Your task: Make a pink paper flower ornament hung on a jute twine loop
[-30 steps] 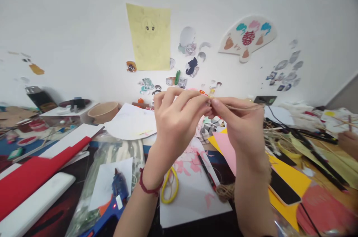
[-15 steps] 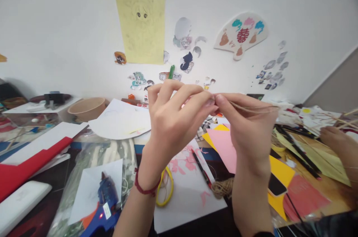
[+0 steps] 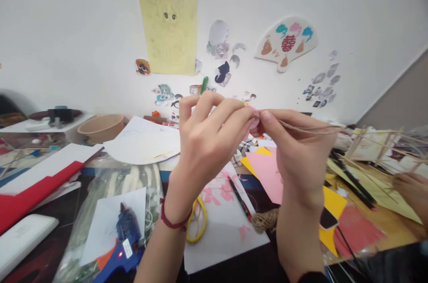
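My left hand (image 3: pixel 209 138), a red cord bracelet (image 3: pixel 174 219) on its wrist, is raised in the middle with its thumb and index finger pinched on a small pink piece (image 3: pixel 251 130). Most of that piece is hidden by the fingers, so I cannot tell its exact kind. Right beside it, fingertip to fingertip, my right hand (image 3: pixel 297 153) pinches a length of brown twine (image 3: pixel 301 129), which trails off to the right across the palm. Below, a ball of twine (image 3: pixel 265 220) and yellow-handled scissors (image 3: pixel 197 223) lie by white paper (image 3: pixel 217 249) strewn with pink scraps.
A blue glue gun (image 3: pixel 127 234) with a lit red light lies at lower left, near a white box-like object (image 3: pixel 26 243). Coloured paper (image 3: pixel 267 171) and a phone (image 3: pixel 328 219) are at right. Another person's hand (image 3: pixel 413 189) is beside a thin stick frame (image 3: pixel 374 145).
More of the pink piece shows between my fingertips. My hands have stayed nearly in place. At right, the other person's hand has moved lower and the stick frame has come into view.
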Available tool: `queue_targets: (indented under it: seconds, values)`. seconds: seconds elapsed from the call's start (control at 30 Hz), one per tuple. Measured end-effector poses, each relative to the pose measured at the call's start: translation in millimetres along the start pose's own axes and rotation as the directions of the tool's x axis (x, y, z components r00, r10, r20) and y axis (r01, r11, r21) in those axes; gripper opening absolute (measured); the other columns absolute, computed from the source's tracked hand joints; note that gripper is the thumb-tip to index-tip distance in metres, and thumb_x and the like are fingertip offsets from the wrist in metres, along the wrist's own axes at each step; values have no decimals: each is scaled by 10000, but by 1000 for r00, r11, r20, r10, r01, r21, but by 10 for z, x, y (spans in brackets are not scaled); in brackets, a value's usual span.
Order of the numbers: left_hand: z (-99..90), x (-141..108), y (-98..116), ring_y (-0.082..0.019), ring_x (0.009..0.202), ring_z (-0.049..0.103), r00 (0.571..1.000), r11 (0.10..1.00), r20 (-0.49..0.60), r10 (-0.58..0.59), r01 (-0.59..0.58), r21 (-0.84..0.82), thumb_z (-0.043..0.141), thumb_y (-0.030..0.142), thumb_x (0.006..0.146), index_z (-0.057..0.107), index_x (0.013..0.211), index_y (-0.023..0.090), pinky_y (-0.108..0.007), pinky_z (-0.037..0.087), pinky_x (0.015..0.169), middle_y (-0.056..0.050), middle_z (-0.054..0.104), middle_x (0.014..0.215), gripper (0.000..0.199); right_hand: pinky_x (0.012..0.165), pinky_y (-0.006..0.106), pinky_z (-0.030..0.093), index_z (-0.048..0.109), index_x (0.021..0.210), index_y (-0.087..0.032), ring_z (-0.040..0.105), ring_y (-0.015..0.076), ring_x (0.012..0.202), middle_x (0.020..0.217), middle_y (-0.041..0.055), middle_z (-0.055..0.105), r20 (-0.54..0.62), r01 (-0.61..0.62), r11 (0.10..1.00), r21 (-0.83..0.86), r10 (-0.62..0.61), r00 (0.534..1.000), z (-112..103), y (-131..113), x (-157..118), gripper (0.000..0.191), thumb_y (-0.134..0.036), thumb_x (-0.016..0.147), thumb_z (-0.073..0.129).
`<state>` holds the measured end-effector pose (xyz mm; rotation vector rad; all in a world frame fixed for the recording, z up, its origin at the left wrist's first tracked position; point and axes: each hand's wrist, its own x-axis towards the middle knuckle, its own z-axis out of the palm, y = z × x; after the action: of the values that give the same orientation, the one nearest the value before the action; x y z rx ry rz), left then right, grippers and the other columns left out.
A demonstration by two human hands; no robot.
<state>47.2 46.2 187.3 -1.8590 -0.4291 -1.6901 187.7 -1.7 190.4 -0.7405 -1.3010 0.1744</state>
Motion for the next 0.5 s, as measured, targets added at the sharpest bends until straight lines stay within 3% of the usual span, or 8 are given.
queue_targets:
  seconds: [0.13, 0.33, 0.5]
  values:
    - [14, -18, -4, -220, 909, 676, 998, 997, 40, -45, 48, -59, 611, 217, 965, 650, 979, 260, -444, 395, 917, 17, 752, 945, 59, 601, 307, 577, 791, 803, -277, 665, 148, 645, 731, 3, 737, 1, 2, 1000, -2, -2, 1000, -10, 22, 5, 62, -268, 857, 762]
    - [11, -13, -19, -221, 865, 672, 998, 1000, 50, 28, -28, -5, 614, 218, 956, 629, 969, 256, -429, 411, 876, 14, 738, 898, 43, 652, 316, 620, 805, 876, -272, 703, 152, 668, 776, 10, 765, 107, -52, 998, 23, 49, 993, -82, 48, 22, 60, -255, 819, 799]
    - [3, -17, -32, -229, 883, 672, 998, 1000, 61, 12, -11, -7, 600, 217, 956, 633, 986, 261, -439, 410, 888, 5, 725, 899, 63, 663, 319, 636, 799, 873, -256, 723, 164, 689, 775, 6, 772, 153, -86, 996, 25, 81, 985, -107, 66, 25, 123, -277, 763, 849]
